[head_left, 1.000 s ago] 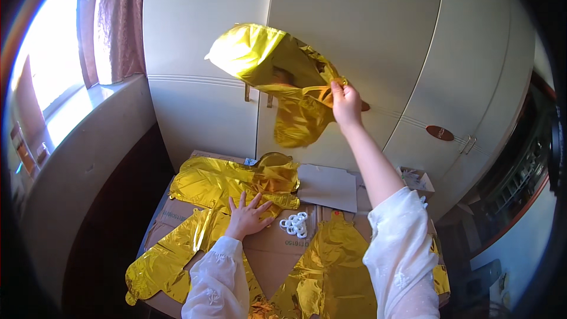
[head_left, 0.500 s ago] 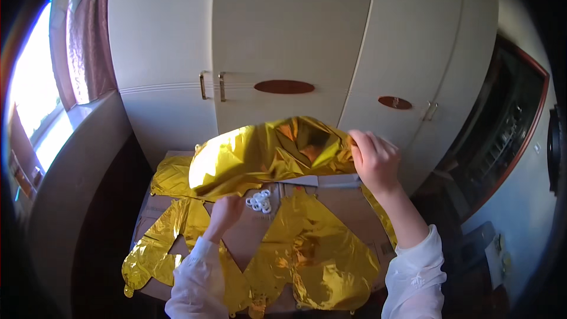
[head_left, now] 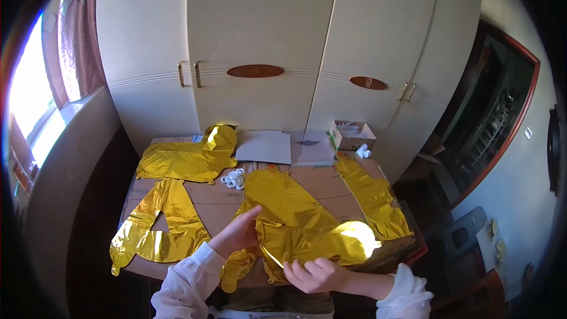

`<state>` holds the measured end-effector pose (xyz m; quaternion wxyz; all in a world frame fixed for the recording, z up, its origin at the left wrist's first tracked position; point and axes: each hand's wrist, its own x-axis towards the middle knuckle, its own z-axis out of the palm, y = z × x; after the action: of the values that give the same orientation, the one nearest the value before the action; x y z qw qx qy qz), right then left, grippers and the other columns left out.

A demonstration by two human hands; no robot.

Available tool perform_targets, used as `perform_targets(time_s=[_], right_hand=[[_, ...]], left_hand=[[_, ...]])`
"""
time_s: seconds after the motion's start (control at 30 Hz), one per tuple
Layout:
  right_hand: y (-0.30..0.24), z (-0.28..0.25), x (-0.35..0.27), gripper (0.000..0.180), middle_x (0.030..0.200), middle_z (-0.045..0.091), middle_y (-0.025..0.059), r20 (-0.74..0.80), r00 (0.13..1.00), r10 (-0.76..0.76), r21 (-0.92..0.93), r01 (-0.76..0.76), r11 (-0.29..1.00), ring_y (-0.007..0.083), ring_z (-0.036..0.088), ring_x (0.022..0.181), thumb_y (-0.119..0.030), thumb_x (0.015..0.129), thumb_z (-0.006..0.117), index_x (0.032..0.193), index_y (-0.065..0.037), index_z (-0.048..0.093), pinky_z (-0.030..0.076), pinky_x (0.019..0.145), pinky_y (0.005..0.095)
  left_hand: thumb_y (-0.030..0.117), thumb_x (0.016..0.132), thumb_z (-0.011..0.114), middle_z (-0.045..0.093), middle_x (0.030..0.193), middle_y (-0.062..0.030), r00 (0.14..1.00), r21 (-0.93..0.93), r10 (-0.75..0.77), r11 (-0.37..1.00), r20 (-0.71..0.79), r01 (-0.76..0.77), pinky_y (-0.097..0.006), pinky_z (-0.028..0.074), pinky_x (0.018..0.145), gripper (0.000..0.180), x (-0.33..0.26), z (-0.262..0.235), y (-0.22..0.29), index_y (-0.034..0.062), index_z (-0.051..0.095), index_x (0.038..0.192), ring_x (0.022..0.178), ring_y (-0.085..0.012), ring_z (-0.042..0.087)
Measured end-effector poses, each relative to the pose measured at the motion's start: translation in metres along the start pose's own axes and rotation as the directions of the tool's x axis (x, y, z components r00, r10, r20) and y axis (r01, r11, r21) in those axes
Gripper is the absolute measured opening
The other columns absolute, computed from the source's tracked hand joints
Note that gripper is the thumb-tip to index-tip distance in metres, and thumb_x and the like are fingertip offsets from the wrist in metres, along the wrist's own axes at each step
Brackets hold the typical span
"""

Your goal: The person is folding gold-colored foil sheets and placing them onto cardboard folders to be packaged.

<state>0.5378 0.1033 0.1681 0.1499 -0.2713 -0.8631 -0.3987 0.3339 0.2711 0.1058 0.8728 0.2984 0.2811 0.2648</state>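
A gold foil balloon, uninflated and creased, spreads over the middle of the table to its near edge. My left hand grips its left side, thumb up and fingers partly behind the foil. Lower and to the right, my right hand pinches a folded edge of the same foil. Left of my hands lies a flat A-shaped gold foil balloon. Behind that one is another gold foil balloon with its far end bent up. A narrow gold foil piece lies along the right side.
Brown cardboard covers the table. White rings lie in a pile beyond my left hand. Farther back are a grey sheet, a small box and a white bundle. A white wardrobe stands behind.
Both hands have come down and nearer from a raised position, where they held gold foil aloft. The foil no longer hides the back of the table. The view has shifted right.
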Motion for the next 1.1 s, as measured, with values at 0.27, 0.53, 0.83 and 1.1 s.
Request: perform_targets(time_s=[0.27,0.53,0.83,1.1], right_hand=[[-0.054,0.035,-0.029,0.036,0.085,0.058,-0.003,0.099,0.984,0.145,0.157,-0.159,0.975,0.0057,0.047,0.059,-0.02,0.083,0.058,0.118,-0.014,0.066,0.033,0.05,0.021],[-0.066,0.049,-0.087,0.039,0.105,0.066,-0.0014,0.266,0.866,0.424,0.34,-0.496,0.799,0.0104,0.064,0.083,-0.017,0.084,0.062,0.122,-0.016,0.065,0.048,0.062,0.0242],[-0.061,0.064,-0.119,0.018,0.123,0.067,0.0027,0.39,0.857,0.336,0.59,-0.513,0.623,0.0181,0.059,0.121,-0.014,0.083,0.066,0.1,-0.012,0.07,0.043,0.105,0.0424],[-0.058,0.054,-0.13,0.015,0.118,0.068,0.0039,0.436,0.82,0.37,0.562,-0.569,0.6,0.019,0.061,0.118,-0.01,0.082,0.064,0.096,-0.011,0.069,0.044,0.104,0.0434]], left_hand=[[0.001,0.086,0.066,0.062,0.082,-0.0045,0.925,0.58,0.322,0.801,-0.201,-0.152,-0.026,0.046,0.048,0.029,0.05,-0.023,-0.025,0.0013,0.053,0.112,0.061,-0.0123,0.059],[0.003,0.086,0.067,0.062,0.076,-0.0037,0.931,0.619,0.358,0.747,-0.067,-0.242,-0.026,0.044,0.047,0.025,0.064,-0.027,-0.012,0.0021,0.055,0.108,0.056,-0.0111,0.056],[0.022,0.08,0.071,0.063,0.096,-0.0198,0.742,0.979,0.666,0.098,0.068,-0.177,-0.038,0.053,0.075,0.059,0.104,-0.102,-0.047,0.0022,0.048,0.131,0.085,-0.0317,0.064],[0.037,0.082,0.069,0.045,0.141,-0.0194,0.835,0.912,0.511,-0.409,0.205,0.026,-0.049,0.036,0.106,0.069,0.05,-0.031,-0.016,0.0075,0.046,0.14,0.134,-0.0363,0.039]])
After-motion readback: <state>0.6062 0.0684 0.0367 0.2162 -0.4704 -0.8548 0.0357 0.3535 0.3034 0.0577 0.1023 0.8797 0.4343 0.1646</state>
